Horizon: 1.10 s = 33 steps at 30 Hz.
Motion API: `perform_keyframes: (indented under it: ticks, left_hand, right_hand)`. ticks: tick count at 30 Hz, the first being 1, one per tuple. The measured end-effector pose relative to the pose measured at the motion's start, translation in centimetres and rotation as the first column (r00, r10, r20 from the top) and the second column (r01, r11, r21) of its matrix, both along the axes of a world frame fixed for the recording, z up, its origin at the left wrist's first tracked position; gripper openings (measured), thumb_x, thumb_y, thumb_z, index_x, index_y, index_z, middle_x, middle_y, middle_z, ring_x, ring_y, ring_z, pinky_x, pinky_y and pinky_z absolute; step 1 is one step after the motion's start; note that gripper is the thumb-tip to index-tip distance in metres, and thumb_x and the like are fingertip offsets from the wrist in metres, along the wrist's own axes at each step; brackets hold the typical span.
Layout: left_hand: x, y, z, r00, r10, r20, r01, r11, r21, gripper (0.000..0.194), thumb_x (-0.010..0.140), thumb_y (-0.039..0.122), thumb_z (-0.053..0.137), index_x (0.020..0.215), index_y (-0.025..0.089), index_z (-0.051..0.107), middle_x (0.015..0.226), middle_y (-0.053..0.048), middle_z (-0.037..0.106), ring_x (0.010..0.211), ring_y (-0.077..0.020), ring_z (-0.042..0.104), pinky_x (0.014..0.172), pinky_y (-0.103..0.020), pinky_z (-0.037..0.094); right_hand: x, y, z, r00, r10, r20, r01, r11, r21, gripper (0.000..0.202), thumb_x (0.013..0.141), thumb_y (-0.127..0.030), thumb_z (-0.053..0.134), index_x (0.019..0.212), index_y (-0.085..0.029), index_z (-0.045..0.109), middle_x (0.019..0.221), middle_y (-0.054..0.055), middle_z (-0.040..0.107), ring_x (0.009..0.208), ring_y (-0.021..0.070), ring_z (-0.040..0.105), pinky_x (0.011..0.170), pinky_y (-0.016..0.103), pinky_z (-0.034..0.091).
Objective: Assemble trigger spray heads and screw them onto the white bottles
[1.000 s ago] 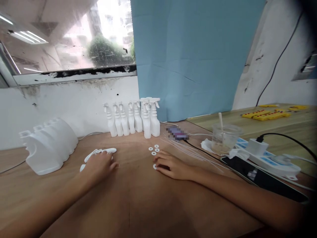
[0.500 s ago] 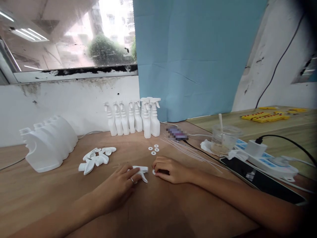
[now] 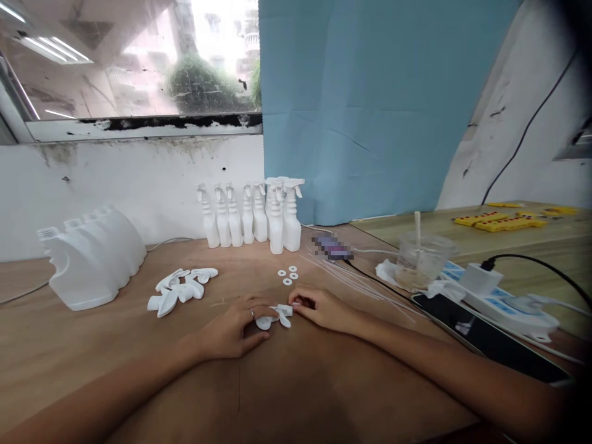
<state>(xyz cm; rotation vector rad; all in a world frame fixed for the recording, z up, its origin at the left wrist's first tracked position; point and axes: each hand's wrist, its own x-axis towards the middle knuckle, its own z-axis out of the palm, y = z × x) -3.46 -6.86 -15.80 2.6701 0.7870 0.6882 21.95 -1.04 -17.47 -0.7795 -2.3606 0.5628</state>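
My left hand (image 3: 235,327) is closed over a white trigger spray head (image 3: 283,314), whose trigger and one end stick out past the fingers on the right. My right hand (image 3: 319,308) pinches a small white washer, mostly hidden by the fingertips, right against that end of the spray head. Just beyond the hands, several flat white washers (image 3: 287,282) lie on the brown table. A pile of loose white spray heads (image 3: 167,301) rests to the left of my left hand.
White bottles with spray heads (image 3: 276,228) stand at the back wall. Open white bottles (image 3: 87,271) are grouped at left. Thin clear tubes (image 3: 356,283), a phone (image 3: 332,248), a plastic cup (image 3: 423,262), a power strip (image 3: 518,311) and a dark tablet-like device (image 3: 490,339) lie at right.
Both hands have come together: my left hand moved right with the spray head, and its end now meets the fingertips of my right hand. The view has shifted slightly.
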Motion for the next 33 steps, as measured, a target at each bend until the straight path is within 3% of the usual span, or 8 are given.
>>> perform_keyframes:
  ticks: [4, 7, 9, 13, 18, 25, 30, 33]
  left_hand:
    - [0.5, 0.2, 0.0, 0.99, 0.123, 0.074, -0.111, 0.983, -0.146, 0.033, 0.091, 0.034, 0.054, 0.123, 0.025, 0.056, 0.12, -0.005, 0.062, 0.112, -0.0201, 0.054, 0.098, -0.034, 0.041]
    - [1.2, 0.1, -0.1, 0.959, 0.26, 0.109, -0.219, 0.93, -0.296, 0.034, 0.093, 0.037, 0.048, 0.122, 0.023, 0.056, 0.105, -0.002, 0.067, 0.091, -0.0176, 0.061, 0.083, -0.028, 0.046]
    - [1.7, 0.0, -0.2, 0.958, 0.268, 0.106, -0.22, 0.918, -0.329, 0.035, 0.092, 0.038, 0.049, 0.123, 0.023, 0.056, 0.101, -0.001, 0.068, 0.086, -0.0171, 0.061, 0.079, -0.026, 0.047]
    - [2.2, -0.3, -0.2, 0.975, 0.201, 0.1, -0.16, 0.936, -0.313, 0.043, 0.089, 0.036, 0.055, 0.131, 0.027, 0.048, 0.114, -0.002, 0.064, 0.097, -0.0197, 0.059, 0.086, -0.028, 0.045]
    - [2.9, -0.4, -0.2, 0.979, 0.18, 0.097, -0.142, 0.941, -0.308, 0.043, 0.09, 0.032, 0.053, 0.132, 0.024, 0.046, 0.115, -0.005, 0.064, 0.1, -0.0209, 0.058, 0.088, -0.031, 0.045]
    - [3.6, -0.4, -0.6, 0.983, 0.156, 0.101, -0.121, 0.951, -0.285, 0.029, 0.09, 0.036, 0.052, 0.114, 0.02, 0.057, 0.105, -0.005, 0.065, 0.09, -0.0195, 0.059, 0.083, -0.03, 0.046]
    - [3.5, -0.3, -0.8, 0.967, 0.149, 0.207, -0.074, 0.94, -0.333, 0.045, 0.089, 0.03, 0.055, 0.131, 0.022, 0.04, 0.122, -0.006, 0.059, 0.107, -0.0205, 0.055, 0.091, -0.032, 0.043]
    - [3.2, -0.4, -1.0, 0.947, 0.228, 0.228, -0.126, 0.913, -0.388, 0.047, 0.087, 0.033, 0.058, 0.126, 0.02, 0.036, 0.115, -0.006, 0.061, 0.099, -0.0193, 0.058, 0.082, -0.029, 0.047]
  right_hand:
    - [0.0, 0.1, -0.2, 0.985, -0.148, -0.086, 0.15, 0.988, 0.025, 0.013, 0.088, -0.029, 0.056, 0.084, -0.019, 0.063, 0.064, -0.002, 0.054, 0.058, 0.0117, 0.047, 0.056, 0.023, 0.038]
    - [-0.2, -0.2, 0.0, 0.954, -0.202, -0.221, 0.221, 0.973, 0.067, 0.017, 0.089, -0.033, 0.054, 0.091, -0.019, 0.063, 0.073, 0.001, 0.062, 0.062, 0.0134, 0.053, 0.059, 0.025, 0.044]
    - [-0.4, -0.6, 0.3, 0.938, -0.189, -0.291, 0.234, 0.964, 0.129, 0.018, 0.09, -0.034, 0.053, 0.096, -0.021, 0.063, 0.081, 0.003, 0.066, 0.069, 0.0156, 0.059, 0.066, 0.028, 0.048]
    - [-1.0, -1.6, 1.2, 0.954, -0.044, -0.296, 0.143, 0.936, 0.322, 0.015, 0.093, -0.029, 0.053, 0.101, -0.023, 0.063, 0.093, 0.006, 0.069, 0.088, 0.0196, 0.062, 0.083, 0.035, 0.048]
    - [-1.8, -2.4, 1.8, 0.975, 0.108, -0.196, -0.011, 0.897, 0.442, 0.012, 0.091, -0.025, 0.056, 0.088, -0.022, 0.067, 0.082, 0.004, 0.065, 0.081, 0.0178, 0.058, 0.079, 0.035, 0.046]
    - [-1.1, -3.1, 2.2, 0.967, 0.24, -0.082, -0.199, 0.919, 0.34, 0.023, 0.094, -0.022, 0.049, 0.106, -0.021, 0.068, 0.092, 0.007, 0.058, 0.085, 0.0167, 0.054, 0.077, 0.031, 0.046]
    - [-0.6, -3.2, 2.2, 0.956, 0.29, -0.035, -0.274, 0.93, 0.244, 0.032, 0.093, -0.018, 0.046, 0.122, -0.021, 0.059, 0.109, 0.011, 0.054, 0.102, 0.0193, 0.053, 0.088, 0.034, 0.046]
    - [-0.6, -2.9, 1.8, 0.964, 0.257, -0.072, -0.235, 0.945, 0.229, 0.028, 0.091, -0.018, 0.05, 0.119, -0.019, 0.056, 0.109, 0.011, 0.055, 0.102, 0.0194, 0.053, 0.089, 0.034, 0.045]
